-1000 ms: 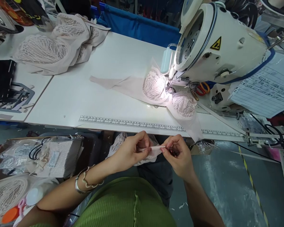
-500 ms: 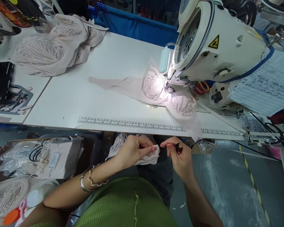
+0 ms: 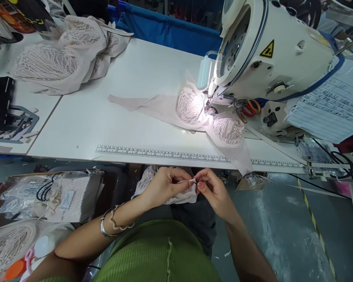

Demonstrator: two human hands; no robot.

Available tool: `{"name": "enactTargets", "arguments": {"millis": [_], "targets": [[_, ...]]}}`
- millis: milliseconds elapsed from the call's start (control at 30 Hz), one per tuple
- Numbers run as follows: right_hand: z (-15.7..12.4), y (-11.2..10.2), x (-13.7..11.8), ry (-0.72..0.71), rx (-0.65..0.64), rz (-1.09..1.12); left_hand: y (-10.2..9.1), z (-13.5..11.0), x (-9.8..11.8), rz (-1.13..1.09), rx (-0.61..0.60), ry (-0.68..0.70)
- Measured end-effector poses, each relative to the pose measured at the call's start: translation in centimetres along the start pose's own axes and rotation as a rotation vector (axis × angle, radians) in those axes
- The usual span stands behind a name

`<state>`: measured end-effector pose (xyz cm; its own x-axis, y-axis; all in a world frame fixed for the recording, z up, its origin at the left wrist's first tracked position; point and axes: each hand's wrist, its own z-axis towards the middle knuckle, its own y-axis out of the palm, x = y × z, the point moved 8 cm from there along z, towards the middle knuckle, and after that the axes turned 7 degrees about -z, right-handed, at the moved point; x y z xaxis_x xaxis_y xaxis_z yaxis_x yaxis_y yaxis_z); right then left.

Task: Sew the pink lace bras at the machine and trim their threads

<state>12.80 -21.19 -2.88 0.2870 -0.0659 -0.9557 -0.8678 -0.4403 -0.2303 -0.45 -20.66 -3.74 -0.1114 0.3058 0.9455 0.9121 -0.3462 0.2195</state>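
My left hand (image 3: 164, 186) is closed, pinching the edge of a pale lace bra (image 3: 181, 197) that lies over my lap below the table edge. Its fabric edge is drawn up between thumb and fingers. My right hand (image 3: 216, 192) is closed too, its fingertips meeting the left ones at that edge. A small dark tip shows at the right fingers; the rest is hidden, so its kind is unclear. Up on the table, another pale lace bra (image 3: 228, 129) lies under the needle of the sewing machine (image 3: 279, 51), its cups in the lamp light and one wing stretching left.
A pile of lace bras (image 3: 51, 66) lies at the table's back left. Orange-handled scissors (image 3: 253, 107) rest by the machine. A printed ruler (image 3: 164, 154) runs along the front edge. At lower left stands a box with packed pale strips (image 3: 76, 196); a handwritten sheet (image 3: 335, 102) hangs right.
My right hand has moved left and closed in on the bra edge, fingertips now meeting the left hand's. The dark object in it is now mostly hidden. My left hand has hardly moved.
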Motion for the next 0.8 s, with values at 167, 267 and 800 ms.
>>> {"name": "enactTargets", "arguments": {"millis": [167, 267, 800], "targets": [[0.3, 0.4, -0.1, -0.006, 0.039, 0.017, -0.1, 0.0, -0.3, 0.003, 0.012, -0.019], [0.5, 0.2, 0.0, -0.017, 0.103, 0.037, -0.2, -0.1, -0.2, -0.003, 0.028, -0.024], [-0.2, -0.4, 3.9, 0.018, -0.051, -0.441, -2.1, -0.6, -0.2, -0.120, 0.150, -0.023]]}}
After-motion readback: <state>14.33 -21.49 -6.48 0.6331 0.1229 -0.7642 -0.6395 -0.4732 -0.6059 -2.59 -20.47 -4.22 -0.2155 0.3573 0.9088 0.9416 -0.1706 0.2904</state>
